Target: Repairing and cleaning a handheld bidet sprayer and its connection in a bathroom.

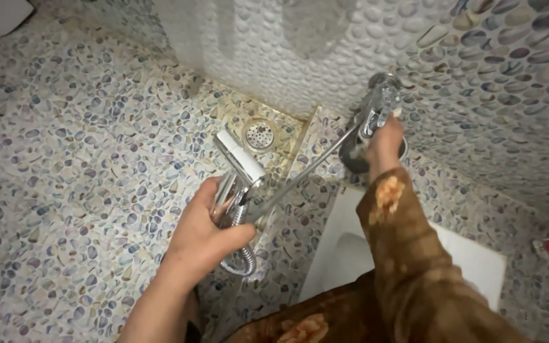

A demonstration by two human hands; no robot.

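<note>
The left hand (208, 232) is closed around the chrome sprayer (239, 174), fingers (236, 234) wrapped about its handle, thumb along the near side; the white-faced head sticks out above the fingers, pointing away toward the floor drain (260, 134). A ribbed metal hose (243, 260) loops out just below the fingers, and a straight stretch of it (312, 166) runs from the fist up to the right, to the wall valve (379, 105). The right hand (384, 141) reaches to that valve, its fingers up against the chrome fitting; whether they clasp it or merely touch it cannot be told, since the back of the hand hides them. A brown patterned sleeve (408, 254) covers the right forearm. Below the right wrist lies a white pan (471, 260). Pebble mosaic (71, 159) covers floor and wall all about both hands.
</note>
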